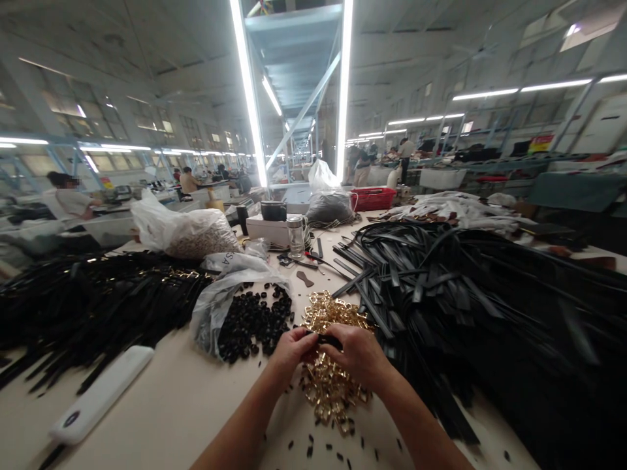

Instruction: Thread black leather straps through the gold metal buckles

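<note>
Above a pile of gold metal buckles [328, 391], my left hand [292, 349] and my right hand [356, 352] are close together, fingers pinched. Between them runs a short stretch of black strap [329, 340], gripped from both sides; its ends are hidden by my fingers. Left of my hands, small black loops [255, 320] spill from an open clear plastic bag [206, 320]. A large heap of black straps [421, 281] lies to the right, partly next to the buckles.
Finished-looking black straps with gold fittings [98, 294] lie at left, near a white handheld device [102, 395]. Behind stand a glass jar [296, 238], a white box [267, 233], a filled plastic bag [200, 232] and a red basket [373, 198]. Small black bits [310, 450] dot the table's front.
</note>
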The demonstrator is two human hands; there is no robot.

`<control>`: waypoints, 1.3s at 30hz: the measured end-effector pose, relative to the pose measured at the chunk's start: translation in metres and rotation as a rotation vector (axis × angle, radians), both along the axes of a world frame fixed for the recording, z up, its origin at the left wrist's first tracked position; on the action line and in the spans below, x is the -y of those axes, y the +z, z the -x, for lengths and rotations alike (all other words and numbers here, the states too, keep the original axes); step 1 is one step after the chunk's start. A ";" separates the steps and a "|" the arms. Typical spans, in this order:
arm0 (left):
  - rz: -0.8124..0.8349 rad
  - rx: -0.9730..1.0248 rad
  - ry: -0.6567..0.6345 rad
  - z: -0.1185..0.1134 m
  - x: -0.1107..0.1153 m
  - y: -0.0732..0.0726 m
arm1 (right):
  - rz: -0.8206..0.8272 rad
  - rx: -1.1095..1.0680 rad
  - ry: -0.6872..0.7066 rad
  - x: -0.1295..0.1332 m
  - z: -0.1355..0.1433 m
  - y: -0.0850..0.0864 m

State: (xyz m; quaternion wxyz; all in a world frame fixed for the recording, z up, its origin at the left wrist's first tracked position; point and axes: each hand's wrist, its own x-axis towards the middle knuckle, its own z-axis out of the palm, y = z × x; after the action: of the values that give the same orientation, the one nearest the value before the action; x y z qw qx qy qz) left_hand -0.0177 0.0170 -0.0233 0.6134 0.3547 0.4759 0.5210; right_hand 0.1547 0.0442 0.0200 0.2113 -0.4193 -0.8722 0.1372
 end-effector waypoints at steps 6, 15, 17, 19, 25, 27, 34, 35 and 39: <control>0.030 0.039 0.033 0.001 -0.002 -0.002 | -0.054 0.014 0.017 0.007 0.006 0.005; -0.026 0.056 0.007 0.000 -0.001 -0.003 | -0.111 0.003 -0.010 0.006 0.010 -0.003; -0.019 0.043 0.015 0.000 -0.001 -0.002 | -0.113 0.004 -0.008 0.005 0.009 -0.005; -0.015 0.033 0.030 0.001 -0.001 -0.001 | -0.117 0.004 -0.009 0.004 0.009 -0.006; -0.048 -0.079 -0.022 0.011 -0.001 0.004 | -0.144 0.009 -0.024 0.002 0.005 -0.005; -0.086 -0.220 0.006 0.024 -0.001 0.008 | -0.156 -0.001 -0.036 -0.001 0.002 -0.004; -0.188 -0.970 0.142 0.086 -0.003 0.044 | -0.171 -0.052 -0.137 -0.012 -0.009 -0.004; -0.185 -1.016 0.147 0.092 -0.003 0.049 | -0.177 -0.053 -0.162 -0.014 -0.011 -0.005; -0.155 -1.219 0.156 0.104 -0.005 0.059 | -0.183 -0.063 -0.236 -0.018 -0.016 -0.006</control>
State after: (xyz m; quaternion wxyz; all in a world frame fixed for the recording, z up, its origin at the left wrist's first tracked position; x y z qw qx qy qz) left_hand -0.1217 0.0224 0.0357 0.1636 0.5962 0.7261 0.3009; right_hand 0.1711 0.0620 0.0138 0.2904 -0.4934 -0.8187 0.0442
